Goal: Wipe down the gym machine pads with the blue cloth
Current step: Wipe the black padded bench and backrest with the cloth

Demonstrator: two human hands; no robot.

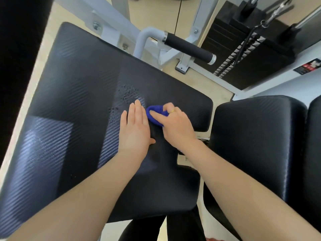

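Observation:
A large black textured pad [74, 94] fills the middle and left of the view, with small water droplets [126, 94] scattered on it. My right hand [175, 126] grips a bunched blue cloth [154, 113] and presses it onto the pad just right of the droplets. Flat on the pad beside the cloth lies my left hand [135, 127], fingers straight and together. A second black pad [251, 140] stands to the right, apart from both hands.
A white machine frame [121, 30] with a black foam handle [189, 47] rises behind the pad. A black weight stack [243, 49] with cable and carabiner sits at the back right. My dark trouser legs [156, 228] show below the pad.

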